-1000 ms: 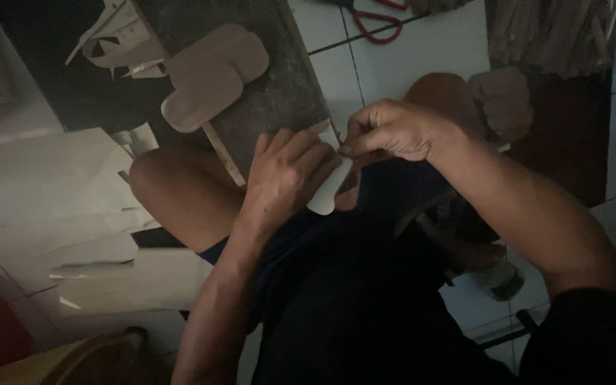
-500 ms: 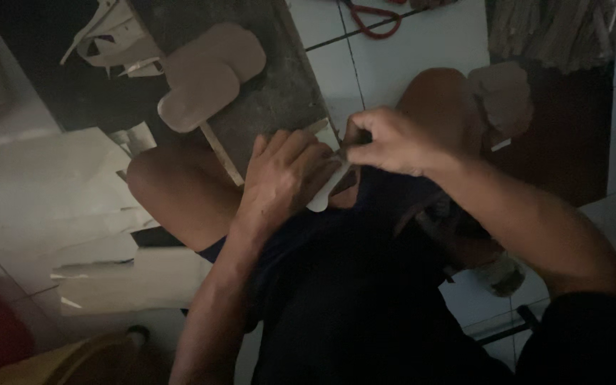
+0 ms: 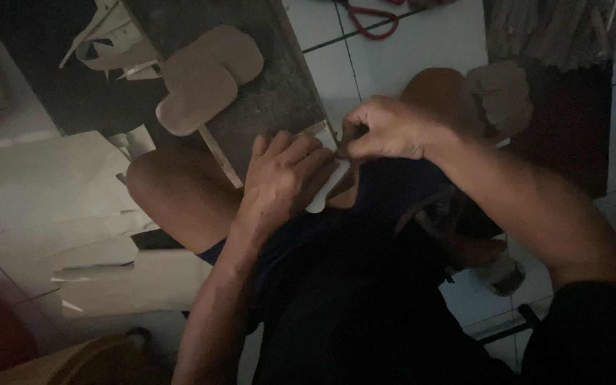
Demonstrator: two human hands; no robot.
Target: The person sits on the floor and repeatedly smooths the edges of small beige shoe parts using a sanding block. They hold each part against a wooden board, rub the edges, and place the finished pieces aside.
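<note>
My left hand (image 3: pixel 283 175) lies flat over a pale, sole-shaped cut piece (image 3: pixel 324 191) resting on my lap, pressing it down. My right hand (image 3: pixel 386 128) is closed on a small dark tool at the top edge of that piece; the tool is mostly hidden by my fingers, and its kind cannot be told. Both hands meet above my dark shorts (image 3: pixel 365 235), between my bare knees (image 3: pixel 172 189). The scene is dim.
A dark grey slab (image 3: pixel 279 78) lies ahead with two stacked tan sole shapes (image 3: pixel 204 78) on it. Pale sheets of board (image 3: pixel 44 192) lie to the left. More tan soles (image 3: pixel 500 96) sit at the right, red-handled scissors (image 3: pixel 368 21) on the white tiles.
My right hand has moved a little to the right along the top edge of the pale piece. My left hand stays pressed on it.
</note>
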